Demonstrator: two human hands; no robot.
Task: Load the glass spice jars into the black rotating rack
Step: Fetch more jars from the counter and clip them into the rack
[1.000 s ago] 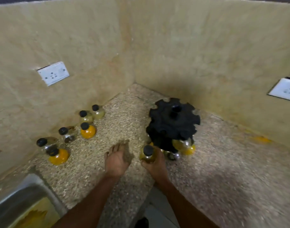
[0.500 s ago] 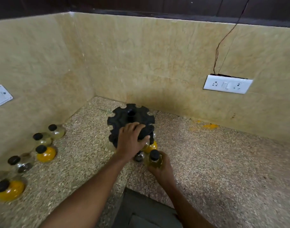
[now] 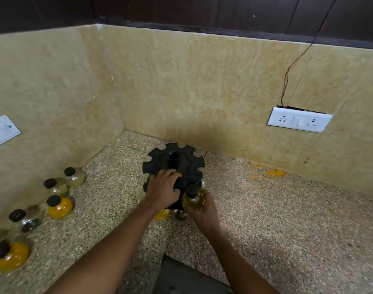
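The black rotating rack (image 3: 175,162) stands in the counter's corner. My left hand (image 3: 163,187) rests on its notched top plate, fingers curled over the near edge. My right hand (image 3: 204,209) grips a glass spice jar (image 3: 194,199) with pale yellow contents and holds its black cap up against a notch at the rack's right front. Two jars hang low in the rack: an orange one (image 3: 162,213) and a dark one (image 3: 180,215). Several loose jars stand at the left wall, among them an orange one (image 3: 59,205) and a clear one (image 3: 75,177).
The speckled stone counter (image 3: 266,219) runs right along the tiled wall. White socket plates sit on the right wall (image 3: 299,122) and left wall (image 3: 1,131). Orange powder smears (image 3: 274,173) lie near the right wall. The counter's front edge drops off below my arms.
My left hand came off the counter onto the rack's top. My right hand lifted the jar from the counter up to a notch. The view swung right and upward.
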